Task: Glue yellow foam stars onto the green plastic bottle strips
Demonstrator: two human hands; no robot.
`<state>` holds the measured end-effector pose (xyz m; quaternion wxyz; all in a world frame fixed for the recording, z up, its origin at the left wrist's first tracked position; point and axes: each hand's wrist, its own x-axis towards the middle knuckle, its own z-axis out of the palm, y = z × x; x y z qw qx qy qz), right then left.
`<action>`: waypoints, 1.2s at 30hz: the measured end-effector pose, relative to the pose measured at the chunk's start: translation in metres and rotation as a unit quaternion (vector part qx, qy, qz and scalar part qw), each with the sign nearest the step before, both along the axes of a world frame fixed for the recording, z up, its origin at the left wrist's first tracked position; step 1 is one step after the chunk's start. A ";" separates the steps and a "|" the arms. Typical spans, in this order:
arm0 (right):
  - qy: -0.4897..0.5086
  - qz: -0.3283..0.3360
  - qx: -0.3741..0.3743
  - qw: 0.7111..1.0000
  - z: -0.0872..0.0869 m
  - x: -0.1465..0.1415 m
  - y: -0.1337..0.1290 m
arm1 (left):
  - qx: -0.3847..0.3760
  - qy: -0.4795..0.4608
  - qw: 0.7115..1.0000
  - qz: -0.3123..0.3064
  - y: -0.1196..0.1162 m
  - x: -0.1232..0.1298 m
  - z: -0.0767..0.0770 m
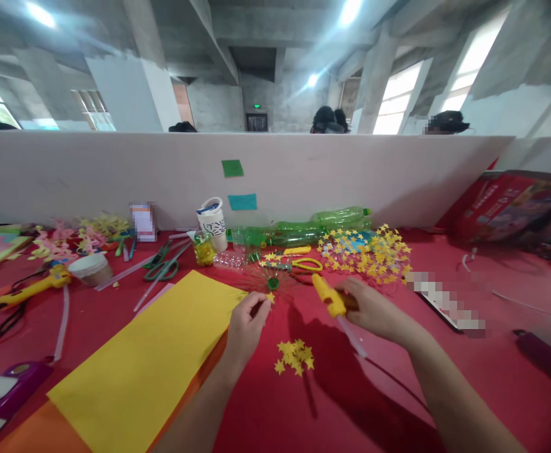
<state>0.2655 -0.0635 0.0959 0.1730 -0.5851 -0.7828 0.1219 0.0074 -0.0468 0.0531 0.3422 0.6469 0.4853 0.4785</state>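
Near the middle of the table, my left hand (250, 321) pinches a small yellow paper star (270, 297) at its fingertips. Just beyond it lies a green bottle cap piece (273, 284) with thin clear strips fanning out, a few tipped with yellow stars. My right hand (367, 307) is wrapped around a yellow hot glue gun (330, 297), its nozzle up and to the left and a glue stick (353, 338) sticking out of its rear. A loose pile of yellow stars (295, 357) rests on the red table in front of both hands.
Yellow paper sheets (152, 358) lie to the left. Scissors (164, 267), green plastic bottles (298, 233), a paper cup (212, 223) and a star-covered piece (379, 251) stand at the back. A second glue gun (34, 286) is far left. Behind rises a white partition (114, 170).
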 end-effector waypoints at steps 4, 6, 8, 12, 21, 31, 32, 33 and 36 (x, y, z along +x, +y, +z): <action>0.224 -0.002 0.006 0.975 0.014 -0.016 -0.005 | -0.032 -0.033 0.999 0.007 0.002 -0.002 0.002; 0.295 -0.006 -0.027 0.955 0.006 -0.032 -0.007 | -0.033 -0.036 0.999 0.008 0.003 -0.002 0.002; 0.327 -0.022 -0.045 0.944 -0.007 -0.047 -0.009 | -0.026 -0.031 0.999 0.009 0.004 -0.003 0.000; 0.345 0.000 -0.035 0.938 -0.028 -0.062 -0.013 | -0.007 -0.016 1.000 0.010 0.006 -0.002 -0.006; 0.319 0.008 -0.020 0.948 -0.046 -0.066 -0.017 | 0.027 0.012 0.999 0.012 0.006 -0.001 -0.009; 0.289 0.013 -0.002 0.957 -0.047 -0.065 -0.015 | 0.041 0.015 0.999 0.022 0.007 -0.001 -0.011; 0.290 0.010 -0.008 0.957 -0.047 -0.065 -0.015 | 0.041 0.016 0.999 0.023 0.007 -0.001 -0.011; 0.290 0.008 -0.014 0.957 -0.047 -0.065 -0.015 | 0.040 0.017 0.999 0.023 0.007 -0.001 -0.011; 0.288 0.000 -0.019 0.957 -0.047 -0.065 -0.015 | 0.039 0.016 0.999 0.022 0.006 -0.001 -0.011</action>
